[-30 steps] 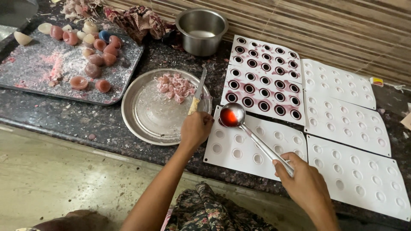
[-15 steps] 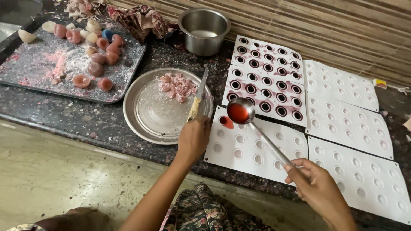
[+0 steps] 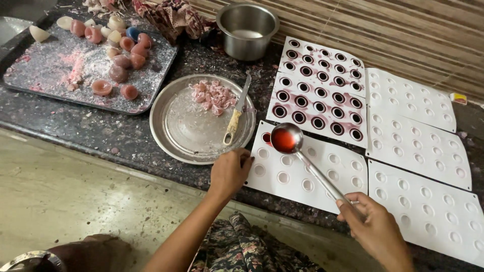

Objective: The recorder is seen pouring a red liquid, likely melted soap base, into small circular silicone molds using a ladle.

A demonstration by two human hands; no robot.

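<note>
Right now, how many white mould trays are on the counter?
6. Two dark-filled trays sit beside the steel pot. One tray lies under the ladle. Three empty trays line the right; the lowest runs off frame.

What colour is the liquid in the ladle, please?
Red liquid, in the ladle held by the right hand; head view.

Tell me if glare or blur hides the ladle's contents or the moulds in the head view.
Head view: sharp and evenly lit; red liquid in the ladle reads clearly; mild sheen on the round steel plate; white mould cavities distinct; no motion blur on either hand.
</note>
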